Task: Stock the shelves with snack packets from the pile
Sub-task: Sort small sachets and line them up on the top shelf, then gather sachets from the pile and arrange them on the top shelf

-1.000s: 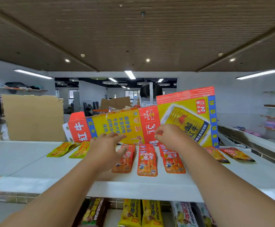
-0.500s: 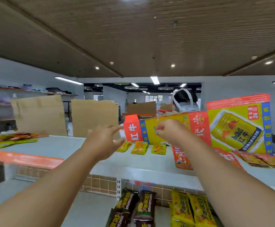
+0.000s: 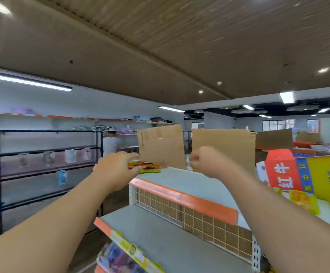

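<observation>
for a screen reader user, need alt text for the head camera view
A person's left hand pinches orange snack packets lying at the end of a grey top shelf; the right hand is curled nearby. Cardboard sheets stand behind, a red-and-yellow carton to the right.

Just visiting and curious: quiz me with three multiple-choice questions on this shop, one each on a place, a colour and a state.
1. Where does the pile of snack packets lie? A on the floor B on the top shelf C in a basket
2. What colour is the shelf's edge strip? A blue B orange C green
3. How do the fingers of the right hand lie? A spread flat B round a can C curled
Answers: B, it lies before the cardboard sheet; B, plainly orange; C, a fist, nothing seen in it.
</observation>
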A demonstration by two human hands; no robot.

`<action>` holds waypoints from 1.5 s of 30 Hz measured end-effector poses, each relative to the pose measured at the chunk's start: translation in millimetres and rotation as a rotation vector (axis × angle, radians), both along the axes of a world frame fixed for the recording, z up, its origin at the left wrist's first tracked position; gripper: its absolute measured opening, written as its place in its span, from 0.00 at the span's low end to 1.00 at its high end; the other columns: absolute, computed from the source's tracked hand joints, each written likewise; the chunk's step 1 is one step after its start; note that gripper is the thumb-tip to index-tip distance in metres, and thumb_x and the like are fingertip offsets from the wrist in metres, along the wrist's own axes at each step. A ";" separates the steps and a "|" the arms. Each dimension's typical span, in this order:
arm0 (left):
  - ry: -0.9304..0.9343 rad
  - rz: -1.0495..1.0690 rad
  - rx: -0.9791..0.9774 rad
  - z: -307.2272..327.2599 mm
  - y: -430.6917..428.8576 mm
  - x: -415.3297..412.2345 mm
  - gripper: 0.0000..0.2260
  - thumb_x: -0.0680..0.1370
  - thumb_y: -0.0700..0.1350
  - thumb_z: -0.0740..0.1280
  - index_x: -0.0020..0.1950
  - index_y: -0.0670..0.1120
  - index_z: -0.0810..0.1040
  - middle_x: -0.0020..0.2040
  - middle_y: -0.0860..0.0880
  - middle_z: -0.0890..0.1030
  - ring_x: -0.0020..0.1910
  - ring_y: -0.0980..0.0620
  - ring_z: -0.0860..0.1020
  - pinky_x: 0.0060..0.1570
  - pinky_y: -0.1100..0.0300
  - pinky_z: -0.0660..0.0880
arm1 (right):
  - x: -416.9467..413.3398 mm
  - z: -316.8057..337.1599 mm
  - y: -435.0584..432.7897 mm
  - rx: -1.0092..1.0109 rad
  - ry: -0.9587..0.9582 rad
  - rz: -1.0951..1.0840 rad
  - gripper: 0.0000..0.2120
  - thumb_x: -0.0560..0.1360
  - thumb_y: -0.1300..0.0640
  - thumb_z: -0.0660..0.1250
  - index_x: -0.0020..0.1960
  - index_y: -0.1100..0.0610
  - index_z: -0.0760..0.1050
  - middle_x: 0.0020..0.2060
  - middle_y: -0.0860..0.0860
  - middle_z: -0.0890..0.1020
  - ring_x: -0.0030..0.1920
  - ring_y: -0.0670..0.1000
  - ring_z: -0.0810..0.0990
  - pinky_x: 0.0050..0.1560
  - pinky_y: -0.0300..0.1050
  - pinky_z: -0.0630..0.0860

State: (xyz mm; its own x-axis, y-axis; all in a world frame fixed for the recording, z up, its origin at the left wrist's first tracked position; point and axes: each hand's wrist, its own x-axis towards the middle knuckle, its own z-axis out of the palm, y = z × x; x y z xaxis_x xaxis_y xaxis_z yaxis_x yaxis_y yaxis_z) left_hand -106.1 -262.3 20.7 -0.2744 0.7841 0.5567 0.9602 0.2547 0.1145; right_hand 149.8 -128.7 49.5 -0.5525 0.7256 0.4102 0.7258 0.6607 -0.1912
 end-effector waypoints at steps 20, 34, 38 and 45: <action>-0.105 0.154 -0.120 -11.8 135.1 -178.0 0.18 0.79 0.58 0.64 0.68 0.60 0.77 0.68 0.55 0.79 0.63 0.50 0.78 0.60 0.55 0.75 | -237.3 4.9 180.4 -0.084 -0.082 0.281 0.09 0.79 0.57 0.64 0.52 0.56 0.83 0.47 0.54 0.83 0.47 0.54 0.80 0.40 0.43 0.74; -0.042 -0.072 -0.387 -32.6 269.9 -211.5 0.19 0.73 0.61 0.70 0.62 0.59 0.81 0.58 0.57 0.81 0.56 0.52 0.78 0.57 0.51 0.77 | -325.7 -11.5 280.9 -0.074 -0.404 0.178 0.11 0.77 0.57 0.68 0.58 0.55 0.81 0.54 0.54 0.82 0.55 0.55 0.80 0.57 0.51 0.79; 0.161 -0.129 -0.453 -44.7 296.0 -227.7 0.21 0.68 0.59 0.72 0.60 0.58 0.81 0.48 0.56 0.80 0.46 0.53 0.76 0.38 0.59 0.70 | -356.7 -35.5 300.5 -0.027 -0.567 0.134 0.12 0.73 0.56 0.74 0.56 0.55 0.82 0.52 0.54 0.84 0.53 0.56 0.82 0.55 0.49 0.80; 0.383 -0.346 -0.409 -48.8 322.6 -245.1 0.08 0.71 0.48 0.66 0.39 0.45 0.78 0.33 0.46 0.75 0.34 0.46 0.70 0.31 0.58 0.62 | -390.7 -63.4 307.0 0.115 -0.590 0.069 0.09 0.75 0.54 0.68 0.53 0.54 0.82 0.48 0.55 0.83 0.45 0.58 0.79 0.41 0.44 0.73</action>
